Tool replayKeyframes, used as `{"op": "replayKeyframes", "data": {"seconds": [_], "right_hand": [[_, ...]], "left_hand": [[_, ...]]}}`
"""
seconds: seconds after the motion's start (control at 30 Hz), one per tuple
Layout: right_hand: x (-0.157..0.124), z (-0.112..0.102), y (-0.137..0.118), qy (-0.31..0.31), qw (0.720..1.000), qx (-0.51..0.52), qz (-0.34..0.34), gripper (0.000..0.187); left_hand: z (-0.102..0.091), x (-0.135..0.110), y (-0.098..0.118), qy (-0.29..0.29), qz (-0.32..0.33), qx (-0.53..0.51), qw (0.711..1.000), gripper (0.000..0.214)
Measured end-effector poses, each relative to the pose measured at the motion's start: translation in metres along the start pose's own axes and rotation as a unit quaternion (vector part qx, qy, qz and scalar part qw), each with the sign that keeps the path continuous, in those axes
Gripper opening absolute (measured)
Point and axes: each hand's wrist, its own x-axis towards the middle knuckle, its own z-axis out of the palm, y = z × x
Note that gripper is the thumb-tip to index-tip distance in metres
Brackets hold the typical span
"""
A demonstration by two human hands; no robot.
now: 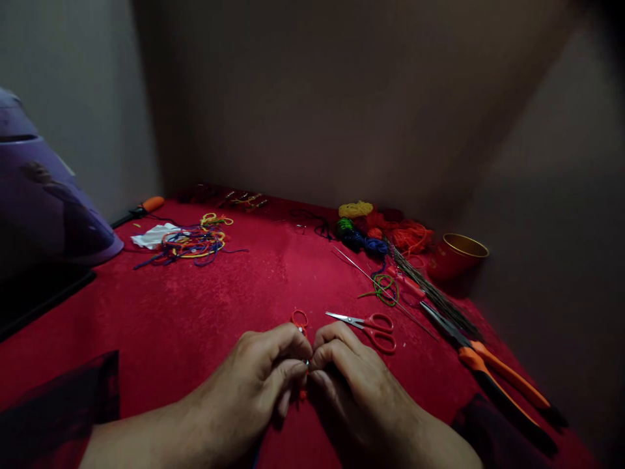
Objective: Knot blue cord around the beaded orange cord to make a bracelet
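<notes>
My left hand (266, 374) and my right hand (349, 371) meet low in the middle of the head view, thumbs and fingers pinched together. Between them runs an orange-red cord (299, 318); its loop sticks out beyond the fingertips and a short end shows below. A small shiny bit, like a bead, glints at the pinch, but the fingers cover most of it. Just beyond my right hand lie small scissors (368, 326) with red handles, blades slightly apart, pointing left.
Long-nosed pliers (481, 358) with orange-black handles, a thin metal rod (385, 293) and dark sticks (434, 290) lie at right. Yarn bundles (410, 236) and a red cup (452, 257) stand behind. Tangled cord (195, 241) lies left, near a purple object (49, 189).
</notes>
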Motion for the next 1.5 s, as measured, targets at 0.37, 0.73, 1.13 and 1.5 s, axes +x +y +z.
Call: {"op": "replayKeyframes", "data": {"seconds": [0.37,0.73,1.13,1.5], "right_hand": [[-0.001,0.001,0.002,0.018,1.0,-0.001,-0.001,0.013],[-0.004,0.006,0.006,0.02,1.0,0.02,-0.002,0.014],[-0.003,0.003,0.005,0.0,0.999,0.053,0.002,0.012],[-0.005,-0.005,0.0,-0.001,0.995,0.082,0.051,0.014]], "left_hand": [[0.002,0.002,0.001,0.019,-0.039,-0.05,0.998,0.013],[0.008,0.007,-0.001,0.029,-0.116,-0.148,0.982,0.006],[0.008,0.007,-0.002,0.024,-0.139,-0.208,0.968,0.01],[0.01,0.011,-0.013,0.026,-0.104,-0.241,0.965,0.011]]}}
